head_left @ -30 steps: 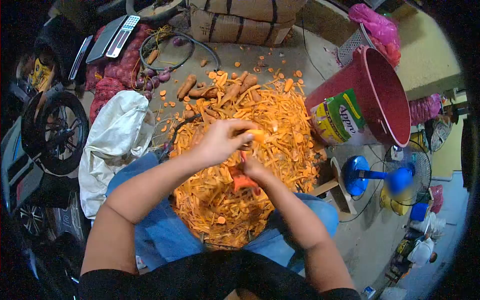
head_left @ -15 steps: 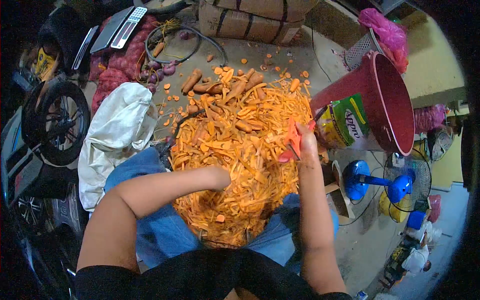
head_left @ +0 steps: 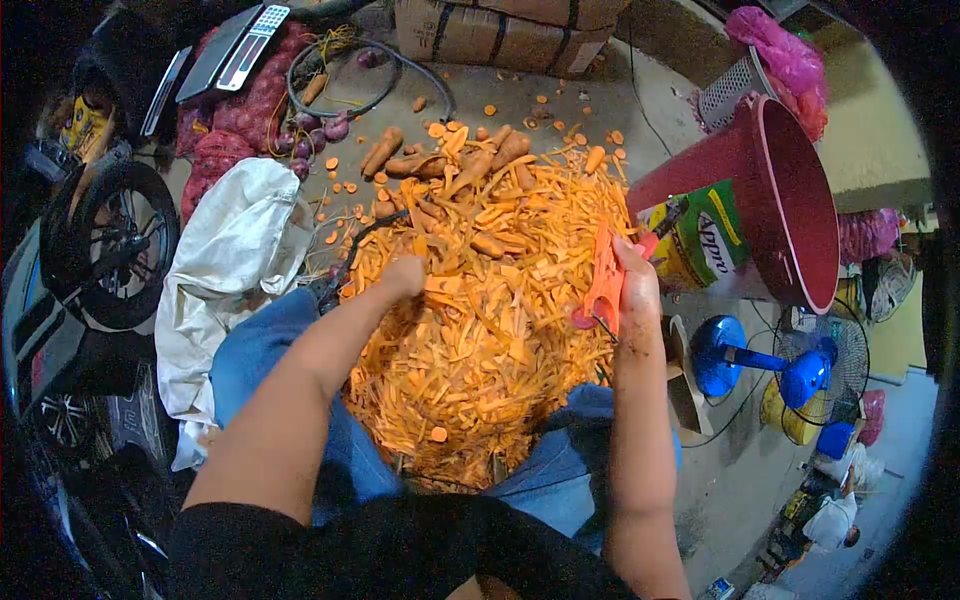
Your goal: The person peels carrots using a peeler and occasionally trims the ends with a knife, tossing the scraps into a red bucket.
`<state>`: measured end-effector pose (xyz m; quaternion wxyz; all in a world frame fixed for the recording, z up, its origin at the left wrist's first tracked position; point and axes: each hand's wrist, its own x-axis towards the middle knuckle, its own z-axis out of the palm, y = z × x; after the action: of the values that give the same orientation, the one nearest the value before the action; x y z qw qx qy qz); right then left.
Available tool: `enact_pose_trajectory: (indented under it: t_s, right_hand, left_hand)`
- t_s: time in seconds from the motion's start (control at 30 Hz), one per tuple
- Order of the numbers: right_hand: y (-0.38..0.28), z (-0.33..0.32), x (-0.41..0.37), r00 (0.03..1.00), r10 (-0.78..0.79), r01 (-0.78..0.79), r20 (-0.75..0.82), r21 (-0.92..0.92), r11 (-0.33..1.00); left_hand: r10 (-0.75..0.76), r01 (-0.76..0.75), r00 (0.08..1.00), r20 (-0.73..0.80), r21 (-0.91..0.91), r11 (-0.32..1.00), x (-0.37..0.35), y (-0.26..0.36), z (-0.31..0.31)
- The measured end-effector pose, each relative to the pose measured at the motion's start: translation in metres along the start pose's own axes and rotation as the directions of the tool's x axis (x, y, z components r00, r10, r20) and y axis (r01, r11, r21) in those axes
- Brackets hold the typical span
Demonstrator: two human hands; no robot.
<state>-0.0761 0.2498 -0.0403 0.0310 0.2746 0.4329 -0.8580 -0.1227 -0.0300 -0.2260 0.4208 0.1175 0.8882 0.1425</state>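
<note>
My left hand (head_left: 404, 276) reaches onto the left side of a large heap of orange carrot peelings (head_left: 480, 320). Its fingers are hidden, with an orange piece showing just beyond them. My right hand (head_left: 638, 280) is closed around an orange-red vegetable peeler (head_left: 604, 275), held over the heap's right edge. Whole carrots (head_left: 512, 149) lie at the far side of the heap, and a cut carrot slice (head_left: 439, 434) rests on the near part. A dark strap or cord (head_left: 372, 235) curves along the left edge, close to my left hand.
A tilted red bucket (head_left: 720, 150) stands at right, beside a blue fan (head_left: 720, 358). White sacking (head_left: 225, 280), net bags of onions (head_left: 220, 170) and a scale (head_left: 222, 55) are at left. Cartons (head_left: 500, 40) lie beyond; a person (head_left: 832, 520) is at far right.
My left hand has moved away from me and leftward over the peelings. The right hand, still holding the peeler, has shifted slightly right, and the peeler is turned more upright.
</note>
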Motion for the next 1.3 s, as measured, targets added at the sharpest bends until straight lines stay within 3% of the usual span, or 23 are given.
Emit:
enact_pose_trajectory:
  t_s: [0.03, 0.07, 0.1, 0.13, 0.17, 0.23, 0.37, 0.43, 0.47, 0.6, 0.67, 0.77, 0.83, 1.0, 1.1, 1.13, 1.17, 1.23, 1.3]
  right_hand:
    - [0.001, -0.004, 0.002, 0.999, 0.000, 0.002, 0.039, -0.044, 0.999]
    - [0.003, -0.005, 0.004, 0.999, -0.042, 0.041, -0.020, -0.044, 0.998]
    - [0.005, -0.004, 0.003, 0.999, -0.033, 0.032, -0.025, -0.046, 0.998]
    - [0.003, -0.001, 0.001, 0.998, -0.025, 0.021, -0.060, -0.054, 0.998]
    - [0.002, 0.001, 0.002, 0.995, -0.020, 0.014, -0.093, -0.063, 0.998]
    - [0.005, -0.001, 0.004, 0.995, -0.032, 0.025, -0.091, -0.077, 0.997]
    - [0.004, 0.008, -0.001, 0.994, -0.060, 0.046, -0.093, -0.147, 0.988]
    - [0.004, 0.011, -0.001, 0.991, -0.071, 0.049, -0.110, -0.185, 0.981]
    - [0.005, 0.010, 0.000, 0.990, -0.063, 0.036, -0.128, -0.206, 0.978]
    - [0.014, -0.002, 0.010, 0.984, -0.074, 0.026, -0.162, -0.280, 0.960]
    - [0.016, -0.002, 0.012, 0.981, -0.092, 0.032, -0.171, -0.326, 0.945]
    - [0.019, -0.009, 0.019, 0.978, -0.115, 0.046, -0.175, -0.354, 0.934]
    - [0.019, -0.012, 0.024, 0.965, -0.174, 0.044, -0.194, -0.536, 0.843]
    - [0.027, -0.013, 0.037, 0.969, -0.105, -0.023, -0.223, -0.505, 0.863]
    - [0.029, -0.019, 0.052, 0.970, -0.146, 0.011, -0.193, -0.570, 0.822]
    - [0.030, -0.020, 0.055, 0.969, -0.132, -0.026, -0.210, -0.617, 0.786]
    - [0.030, -0.020, 0.057, 0.967, -0.120, -0.061, -0.226, -0.660, 0.749]
    - [0.031, -0.016, 0.060, 0.969, -0.121, -0.047, -0.214, -0.642, 0.765]
    - [0.030, -0.015, 0.063, 0.971, -0.139, -0.033, -0.197, -0.679, 0.734]
  left_hand:
    - [-0.086, 0.084, 0.996, 0.033, 0.050, 0.995, 0.007, -0.011, 0.001]
    - [-0.087, 0.085, 0.996, 0.038, 0.045, 0.995, 0.010, -0.022, 0.008]
    - [-0.216, 0.192, 0.974, -0.066, -0.266, 0.945, 0.009, -0.030, 0.015]
    - [-0.366, 0.241, 0.922, -0.125, -0.556, 0.795, 0.008, -0.036, 0.022]
    - [-0.367, 0.243, 0.923, -0.120, -0.557, 0.794, 0.013, -0.043, 0.034]
    - [-0.507, 0.362, 0.820, -0.264, -0.447, 0.818, 0.021, -0.047, 0.049]
    - [-0.549, 0.412, 0.801, -0.238, -0.446, 0.794, 0.031, -0.036, 0.026]
    - [-0.591, 0.296, 0.753, -0.289, -0.653, 0.697, 0.043, -0.032, 0.009]
    - [-0.619, 0.236, 0.658, -0.429, -0.663, 0.711, 0.047, -0.022, 0.006]
    - [-0.572, 0.107, 0.724, -0.386, -0.756, 0.646, 0.081, -0.003, -0.026]
    - [-0.397, 0.055, 0.653, -0.645, -0.483, 0.874, 0.115, -0.003, -0.021]
    - [-0.316, -0.042, 0.732, -0.604, -0.503, 0.863, 0.124, 0.023, -0.046]
    - [-0.258, -0.091, 0.737, -0.625, -0.470, 0.878, 0.153, 0.029, -0.051]
    - [-0.032, -0.183, 0.802, -0.596, -0.297, 0.937, 0.210, 0.033, -0.054]
    - [-0.034, -0.254, 0.788, -0.615, -0.376, 0.891, 0.234, 0.029, -0.055]
    - [-0.120, -0.007, 0.945, -0.304, -0.386, 0.923, 0.224, 0.033, -0.067]
    - [-0.121, -0.006, 0.946, -0.300, -0.389, 0.921, 0.228, 0.032, -0.060]
    - [-0.152, -0.022, 0.883, -0.443, -0.362, 0.932, 0.236, 0.029, -0.056]
    - [-0.145, -0.010, 0.911, -0.387, -0.371, 0.929, 0.238, 0.027, -0.064]
